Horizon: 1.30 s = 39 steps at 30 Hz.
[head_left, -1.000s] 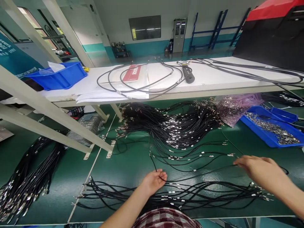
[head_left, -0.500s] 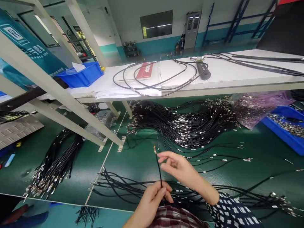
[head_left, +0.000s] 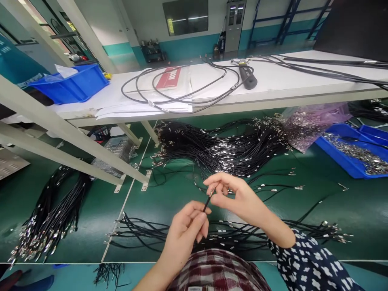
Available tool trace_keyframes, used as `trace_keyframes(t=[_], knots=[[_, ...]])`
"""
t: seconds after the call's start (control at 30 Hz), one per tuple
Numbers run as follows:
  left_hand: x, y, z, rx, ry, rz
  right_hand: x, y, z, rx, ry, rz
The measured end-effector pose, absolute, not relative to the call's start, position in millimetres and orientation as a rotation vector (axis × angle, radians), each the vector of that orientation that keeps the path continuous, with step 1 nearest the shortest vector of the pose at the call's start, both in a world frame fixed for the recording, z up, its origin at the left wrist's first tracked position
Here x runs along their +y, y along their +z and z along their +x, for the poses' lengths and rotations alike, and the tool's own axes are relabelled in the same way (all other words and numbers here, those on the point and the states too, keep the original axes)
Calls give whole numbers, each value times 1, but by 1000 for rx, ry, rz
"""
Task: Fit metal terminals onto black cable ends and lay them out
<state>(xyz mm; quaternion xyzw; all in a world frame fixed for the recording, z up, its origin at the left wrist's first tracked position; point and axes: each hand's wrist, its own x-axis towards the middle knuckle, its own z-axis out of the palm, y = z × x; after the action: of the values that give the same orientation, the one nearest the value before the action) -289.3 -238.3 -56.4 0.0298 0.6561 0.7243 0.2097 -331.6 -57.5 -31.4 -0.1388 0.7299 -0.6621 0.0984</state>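
Across the middle of the room runs a long green bench, with a white shelf raised along its far side. Beneath the shelf's near edge sprawls a broad heap of black cables, flecked with white and metallic bits. Nearer, close to the person's body, a row of cables stretches left to right, and over on the left lies a thick bundle with its shiny ends toward the near edge. On the far right sits a blue tray full of small metal pieces, with a pinkish clear bag just left of it.

In the middle, over the near row, two bare hands meet at one black cable. The left hand grips it between thumb and curled fingers, a short length standing out and leaning to the right. The right hand has its thumb and fingertips about the coppery tip; from where I stand I cannot tell whether they pinch it or merely touch.

Half a second ago that right hand was spread loosely beside the cable, with the tip sticking up clear. Now the fingers have come in around it and the cable tilts toward them, so the handling, I'd judge, has narrowed to the cable's end.
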Motion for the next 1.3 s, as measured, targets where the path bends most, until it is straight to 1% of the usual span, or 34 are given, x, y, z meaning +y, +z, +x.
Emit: trace_keyframes(t=[0.13, 0.3, 0.4, 0.57, 0.93, 1.13, 1.3], knots=[[-240, -55, -285, 1808, 1941, 133, -50, -19, -333, 2289, -1932, -373], [-240, -55, -282, 1828, 1917, 164, -55, -19, -334, 1860, -2061, -283], [-241, -54, -283, 1864, 1900, 182, -57, -18, -333, 1755, -2097, -250], [-241, -48, -285, 1891, 1915, 243, -58, -15, -325, 1874, -2129, -315], [-231, -38, -290, 1899, 2026, 385, -57, -12, -316, 2005, -2059, -409], [-233, -34, -290, 2022, 1976, 466, -56, -19, -321, 1676, -2089, -350], [-233, -33, -288, 2111, 1939, 467, -56, -25, -321, 1563, -2121, -315]])
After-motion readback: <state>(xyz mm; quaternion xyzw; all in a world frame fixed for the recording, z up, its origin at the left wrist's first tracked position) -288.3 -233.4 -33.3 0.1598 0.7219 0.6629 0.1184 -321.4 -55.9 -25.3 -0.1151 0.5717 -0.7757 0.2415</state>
